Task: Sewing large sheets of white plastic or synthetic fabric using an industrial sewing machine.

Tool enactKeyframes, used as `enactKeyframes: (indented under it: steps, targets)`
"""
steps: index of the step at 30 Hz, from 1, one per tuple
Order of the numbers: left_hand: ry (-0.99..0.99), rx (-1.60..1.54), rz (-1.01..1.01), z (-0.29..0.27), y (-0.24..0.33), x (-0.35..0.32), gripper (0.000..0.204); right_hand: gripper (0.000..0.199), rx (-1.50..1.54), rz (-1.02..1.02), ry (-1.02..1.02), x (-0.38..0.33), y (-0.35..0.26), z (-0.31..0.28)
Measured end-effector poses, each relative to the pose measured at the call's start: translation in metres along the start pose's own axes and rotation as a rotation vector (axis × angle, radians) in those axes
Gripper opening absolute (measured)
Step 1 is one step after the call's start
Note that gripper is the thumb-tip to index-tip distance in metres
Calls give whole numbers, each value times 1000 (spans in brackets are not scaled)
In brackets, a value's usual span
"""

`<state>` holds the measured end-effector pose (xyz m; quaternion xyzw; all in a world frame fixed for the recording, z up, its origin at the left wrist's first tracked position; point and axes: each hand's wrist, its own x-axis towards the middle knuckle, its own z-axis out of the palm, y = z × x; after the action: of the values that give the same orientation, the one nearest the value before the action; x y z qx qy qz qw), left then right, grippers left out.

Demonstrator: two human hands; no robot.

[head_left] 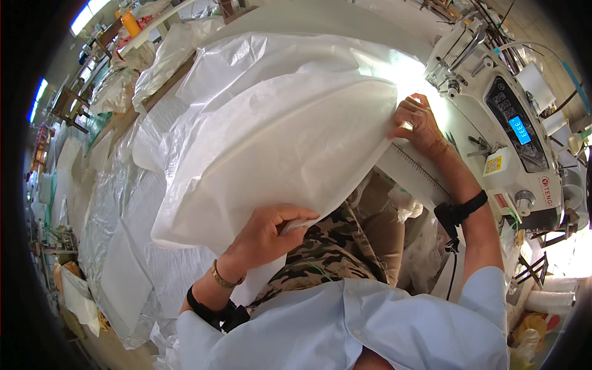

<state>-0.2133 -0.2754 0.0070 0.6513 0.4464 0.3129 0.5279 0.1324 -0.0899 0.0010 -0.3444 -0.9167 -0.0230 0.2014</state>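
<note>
Presently we note a large white woven sheet [277, 154] spread over the desk [320, 18] and our lap. Sewing machine [505, 123] stands right. Left hand [268, 234] fingers pinch the sheet's near edge; right hand [419, 126] fingers grip its far corner.

Single head-worn fisheye view, steeply downward, close over the lap and sewing table [394, 24].

White sewing table [345, 18], large white woven plastic sheet [277, 135] spread over it, sewing machine [505, 117] at its right
</note>
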Motion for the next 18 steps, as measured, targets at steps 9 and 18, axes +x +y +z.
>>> enactKeyframes:
  steps: [9,18]
  targets:
    - [51,-15,70,4,-15,7,24,40,88,162,-162,8,3,-7]
    - [17,346,560,35,-35,19,21,41,-156,192,123,0,12,5]
